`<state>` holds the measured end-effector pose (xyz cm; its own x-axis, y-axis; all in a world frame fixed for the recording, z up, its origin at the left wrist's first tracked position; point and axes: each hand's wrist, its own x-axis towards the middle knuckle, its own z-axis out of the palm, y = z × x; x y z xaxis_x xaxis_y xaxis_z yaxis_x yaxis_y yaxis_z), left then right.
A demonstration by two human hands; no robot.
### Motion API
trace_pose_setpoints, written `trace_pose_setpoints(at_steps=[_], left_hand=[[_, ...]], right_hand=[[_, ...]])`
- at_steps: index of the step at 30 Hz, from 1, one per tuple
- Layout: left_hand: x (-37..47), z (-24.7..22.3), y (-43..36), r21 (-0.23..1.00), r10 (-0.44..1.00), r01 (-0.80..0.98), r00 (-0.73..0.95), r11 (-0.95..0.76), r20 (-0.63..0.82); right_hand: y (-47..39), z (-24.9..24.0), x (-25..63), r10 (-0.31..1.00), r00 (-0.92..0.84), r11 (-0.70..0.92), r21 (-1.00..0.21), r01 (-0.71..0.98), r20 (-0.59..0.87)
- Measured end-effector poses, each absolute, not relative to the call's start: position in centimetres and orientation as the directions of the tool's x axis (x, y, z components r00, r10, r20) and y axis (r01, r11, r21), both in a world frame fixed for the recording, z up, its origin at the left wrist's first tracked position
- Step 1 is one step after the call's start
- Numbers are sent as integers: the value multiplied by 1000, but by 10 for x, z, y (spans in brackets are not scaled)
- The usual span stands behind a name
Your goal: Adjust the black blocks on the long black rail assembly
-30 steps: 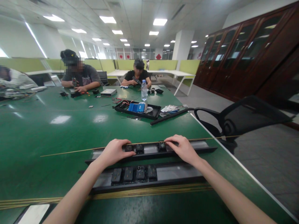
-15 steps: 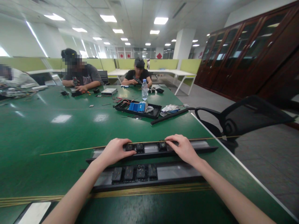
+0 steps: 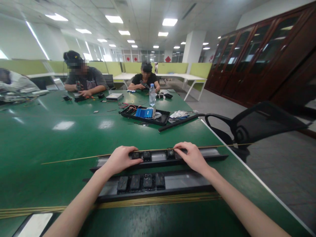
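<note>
A long thin brass-coloured rod (image 3: 74, 159) runs along the far side of a black channel strip (image 3: 159, 156) and sticks out past both ends. My left hand (image 3: 122, 157) curls over that strip, fingertips at the rod, thumb at the near side by a small black block (image 3: 135, 155). Beside it in the channel sits another black block (image 3: 147, 156). My right hand (image 3: 191, 155) pinches the rod between thumb and fingers, close to a third block (image 3: 170, 153). Nearer me lies a second channel strip (image 3: 184, 181) holding several larger black blocks (image 3: 135, 182).
Several more rods (image 3: 158, 200) lie along the near strip. Farther back are a black tray (image 3: 163, 119) with a blue finned part (image 3: 144, 113), gloves (image 3: 179, 116), a black bar (image 3: 180, 123) and a water bottle (image 3: 152, 95). Co-workers sit across the table; a chair (image 3: 259, 121) stands right.
The view has shifted very slightly. Both hands keep their places on the rod and strip; nothing else has visibly moved.
</note>
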<state>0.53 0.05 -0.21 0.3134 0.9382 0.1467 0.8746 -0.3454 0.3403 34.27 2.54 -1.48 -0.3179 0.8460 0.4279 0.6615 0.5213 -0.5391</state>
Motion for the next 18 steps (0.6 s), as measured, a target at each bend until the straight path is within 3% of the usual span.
trace_pose_setpoints(at_steps=[18], left_hand=[[7,1,0,364,947,874,299,-322,120]], right_hand=[[25,-5,346,809,-375,584,-542,604,453]])
